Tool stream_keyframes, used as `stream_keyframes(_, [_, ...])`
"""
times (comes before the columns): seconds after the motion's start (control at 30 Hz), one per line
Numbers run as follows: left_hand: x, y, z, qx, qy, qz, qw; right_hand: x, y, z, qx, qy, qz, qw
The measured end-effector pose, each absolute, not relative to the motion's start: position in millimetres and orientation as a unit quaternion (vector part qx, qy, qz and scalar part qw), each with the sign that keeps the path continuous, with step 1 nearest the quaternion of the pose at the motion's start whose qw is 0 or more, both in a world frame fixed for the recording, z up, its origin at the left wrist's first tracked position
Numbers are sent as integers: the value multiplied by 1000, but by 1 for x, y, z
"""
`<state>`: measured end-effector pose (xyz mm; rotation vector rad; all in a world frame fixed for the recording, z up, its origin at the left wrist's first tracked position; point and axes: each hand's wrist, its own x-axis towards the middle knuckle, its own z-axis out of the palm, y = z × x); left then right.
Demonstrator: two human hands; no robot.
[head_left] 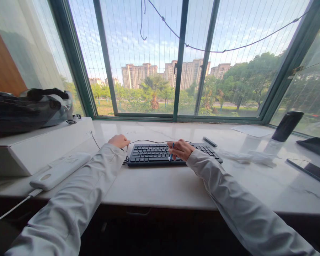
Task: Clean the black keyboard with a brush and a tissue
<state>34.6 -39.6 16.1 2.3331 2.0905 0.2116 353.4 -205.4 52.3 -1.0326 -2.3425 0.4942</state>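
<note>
A black keyboard [160, 154] lies on the white marble sill [176, 188] in front of me, its cable running off the back. My right hand [181, 149] hovers over the keys right of centre, fingers curled around a thin blue tool [172, 152] whose tip points down at the keys. My left hand [119, 141] rests at the keyboard's left end, fingers curled down against its edge; what lies under them is hidden. Both arms wear white sleeves.
A white box [40, 149] with a dark bag [26, 110] on top stands at the left, a white power strip [60, 170] beside it. On the right are crumpled tissue [249, 156], a dark cylinder [287, 126], a phone [310, 170], paper [252, 130] and a small dark bar [209, 141].
</note>
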Motion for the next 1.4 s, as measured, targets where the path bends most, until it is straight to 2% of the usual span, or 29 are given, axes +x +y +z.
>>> stream_keyframes(0.3, [33, -35, 12, 746, 662, 76, -5, 352, -204, 49, -380, -832, 260, 309])
stream_keyframes(0.53, [35, -38, 14, 744, 663, 79, 5, 346, -199, 44, -408, -809, 146, 396])
stream_keyframes(0.77, [37, -41, 17, 741, 666, 87, 6, 320, -191, 26, -412, -833, 141, 340])
stream_keyframes(1.4, [38, -43, 17, 735, 673, 84, 11, 294, -209, 21, -352, -888, 62, 291])
